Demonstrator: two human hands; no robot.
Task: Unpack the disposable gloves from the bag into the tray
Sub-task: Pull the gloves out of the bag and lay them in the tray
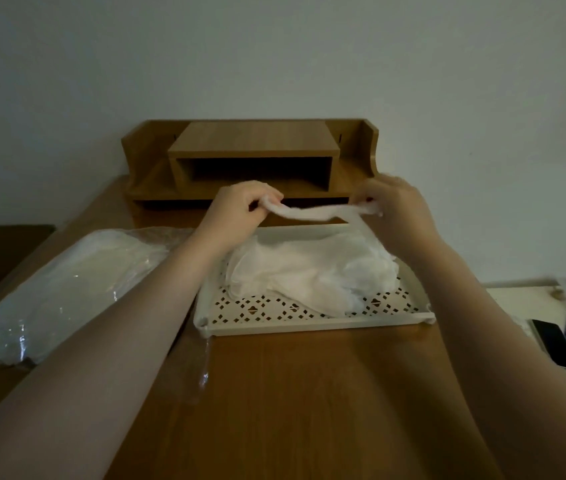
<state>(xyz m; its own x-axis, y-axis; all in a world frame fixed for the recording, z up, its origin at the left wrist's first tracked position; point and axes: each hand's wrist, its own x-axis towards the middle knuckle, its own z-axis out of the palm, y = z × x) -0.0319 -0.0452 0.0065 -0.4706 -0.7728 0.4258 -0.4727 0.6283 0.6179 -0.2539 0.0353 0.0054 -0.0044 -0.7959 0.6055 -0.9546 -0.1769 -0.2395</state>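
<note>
While pinching a stretched glove (312, 213) above the tray (309, 325), the left hand (236, 209) and right hand (392, 206) are seemingly straightening it for stacking.

We see a warm brown wood-grain desk (309, 393) and a matching wooden shelf (250, 157). The tray (309, 325) is cream, its floor pierced with a diamond lattice. The gloves (309, 268) are translucent white, the bag (60, 289) clear and glossy, the phone (556, 344) black.
</note>
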